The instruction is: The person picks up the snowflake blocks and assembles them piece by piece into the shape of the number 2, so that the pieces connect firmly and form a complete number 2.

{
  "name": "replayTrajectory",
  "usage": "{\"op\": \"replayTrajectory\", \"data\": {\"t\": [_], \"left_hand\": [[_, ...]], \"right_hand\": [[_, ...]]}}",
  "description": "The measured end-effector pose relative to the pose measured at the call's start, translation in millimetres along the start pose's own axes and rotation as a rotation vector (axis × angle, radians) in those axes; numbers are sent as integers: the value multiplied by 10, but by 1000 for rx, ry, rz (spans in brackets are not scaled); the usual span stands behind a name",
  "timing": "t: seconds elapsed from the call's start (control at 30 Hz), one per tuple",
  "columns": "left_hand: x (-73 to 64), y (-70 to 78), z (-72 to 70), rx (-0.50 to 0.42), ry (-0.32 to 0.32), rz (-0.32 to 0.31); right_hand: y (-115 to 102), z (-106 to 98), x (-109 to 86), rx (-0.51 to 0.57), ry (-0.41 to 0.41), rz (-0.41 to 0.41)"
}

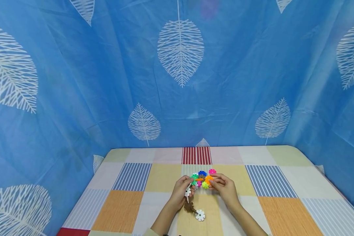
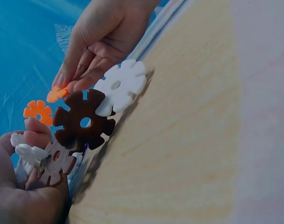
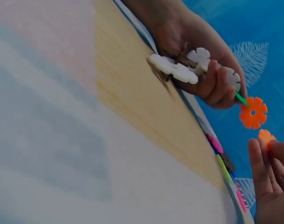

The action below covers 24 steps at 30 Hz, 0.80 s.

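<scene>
My left hand (image 1: 179, 193) grips a chain of interlocking notched plastic discs. From its lower end hang a brown disc (image 2: 69, 122) and a white disc (image 2: 131, 86), close above the tablecloth. More white discs (image 2: 31, 153) lie between my left fingers. At the chain's upper end a green disc (image 3: 240, 98) joins an orange disc (image 3: 259, 116), which stands out past the fingertips. My right hand (image 1: 226, 190) pinches another orange disc (image 3: 266, 136) between thumb and fingers. The two orange discs are near each other, with a small gap visible in the right wrist view.
Behind the hands, several loose discs lie on the patchwork tablecloth (image 1: 168, 177), among them a blue disc (image 1: 202, 172), a pink disc (image 1: 212, 171) and a yellow-green disc (image 1: 205, 185). A blue leaf-patterned curtain (image 1: 224, 98) surrounds the table's back and sides.
</scene>
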<state>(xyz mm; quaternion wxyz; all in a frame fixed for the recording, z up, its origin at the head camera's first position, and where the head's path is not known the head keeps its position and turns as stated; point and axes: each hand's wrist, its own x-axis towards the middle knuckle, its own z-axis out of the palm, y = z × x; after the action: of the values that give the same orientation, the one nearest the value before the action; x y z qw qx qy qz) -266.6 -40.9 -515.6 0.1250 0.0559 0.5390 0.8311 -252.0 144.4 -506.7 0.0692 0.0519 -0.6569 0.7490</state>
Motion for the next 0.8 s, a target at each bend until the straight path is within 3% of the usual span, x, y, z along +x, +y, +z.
{"op": "replayTrajectory", "data": {"t": [0.33, 0.57, 0.8], "left_hand": [[7, -19, -10, 42, -10, 0], [-1, -4, -33, 68, -39, 5], [-15, 25, -45, 29, -87, -16]], "right_hand": [[20, 79, -33, 36, 14, 42], [51, 71, -30, 63, -35, 78], [71, 44, -35, 85, -82, 83]]}}
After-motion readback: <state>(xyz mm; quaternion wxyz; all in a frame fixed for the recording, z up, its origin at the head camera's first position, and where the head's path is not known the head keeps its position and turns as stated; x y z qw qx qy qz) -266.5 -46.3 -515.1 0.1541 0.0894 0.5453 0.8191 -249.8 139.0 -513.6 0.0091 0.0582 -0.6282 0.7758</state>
